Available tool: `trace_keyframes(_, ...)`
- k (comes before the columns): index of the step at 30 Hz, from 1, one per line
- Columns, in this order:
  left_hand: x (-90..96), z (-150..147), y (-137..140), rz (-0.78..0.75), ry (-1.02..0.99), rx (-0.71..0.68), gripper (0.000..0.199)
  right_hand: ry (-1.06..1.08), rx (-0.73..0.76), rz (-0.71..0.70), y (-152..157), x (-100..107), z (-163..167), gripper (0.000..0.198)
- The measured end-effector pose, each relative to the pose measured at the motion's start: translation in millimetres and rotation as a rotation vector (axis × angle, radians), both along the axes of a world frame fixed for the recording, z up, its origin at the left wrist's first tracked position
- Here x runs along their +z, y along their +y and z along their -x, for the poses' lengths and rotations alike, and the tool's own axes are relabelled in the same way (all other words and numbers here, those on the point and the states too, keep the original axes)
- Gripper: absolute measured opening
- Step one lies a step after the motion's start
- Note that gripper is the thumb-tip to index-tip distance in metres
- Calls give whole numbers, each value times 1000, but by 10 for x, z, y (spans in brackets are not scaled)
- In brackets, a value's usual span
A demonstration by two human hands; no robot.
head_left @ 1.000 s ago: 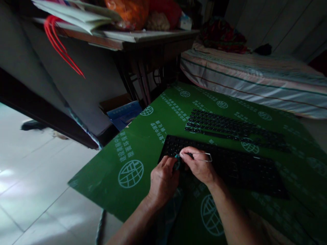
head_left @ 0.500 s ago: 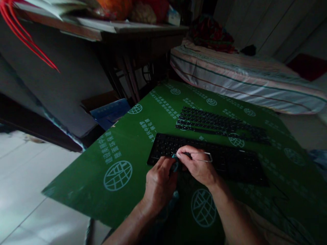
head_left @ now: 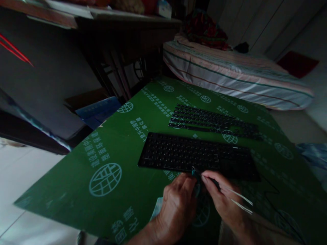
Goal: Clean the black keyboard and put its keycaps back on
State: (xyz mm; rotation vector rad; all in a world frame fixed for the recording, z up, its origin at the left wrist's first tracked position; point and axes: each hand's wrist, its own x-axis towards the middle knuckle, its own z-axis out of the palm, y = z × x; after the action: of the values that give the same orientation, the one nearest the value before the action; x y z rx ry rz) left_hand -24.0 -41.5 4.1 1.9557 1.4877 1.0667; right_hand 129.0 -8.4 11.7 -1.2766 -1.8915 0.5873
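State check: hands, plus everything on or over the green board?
Left hand: closed on blue-green cloth
Blue-green cloth: bunched, partly hidden
Right hand: closed on wire tool
Wire tool: two thin prongs jutting out
Keyboard: lying flat, keycaps apparently off
Loose keycaps: set out in rows beyond the keyboard
Cable: trailing, bent, from keyboard's right end

The striped bed [head_left: 235, 75] suggests a dim bedroom.

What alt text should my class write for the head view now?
A person's left hand pinches teal cloth beside the right hand, which holds a wire tool, at the near edge of a black keyboard. Beyond, black keycaps lie in rows on a green board.
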Motion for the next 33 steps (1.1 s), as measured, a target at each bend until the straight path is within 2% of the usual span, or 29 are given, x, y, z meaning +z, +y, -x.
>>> trace_keyframes(9, -62, -242, 62, -3, 13, -147, 29, -2, -162, -111, -192, -91, -224, 14)
trace_keyframes(16, -56, -416, 225, -10, 61, -211, 33, 12, -222, -71, -155, -105, -418, 14)
trace_keyframes(24, -62, -591, 396, -30, 132, -224, 29, -10, -253, 16, -3, -212, -609, 15)
trace_keyframes(33, -110, -626, 428, -15, 106, -213, 28, -32, -178, 124, 191, -79, -669, 15)
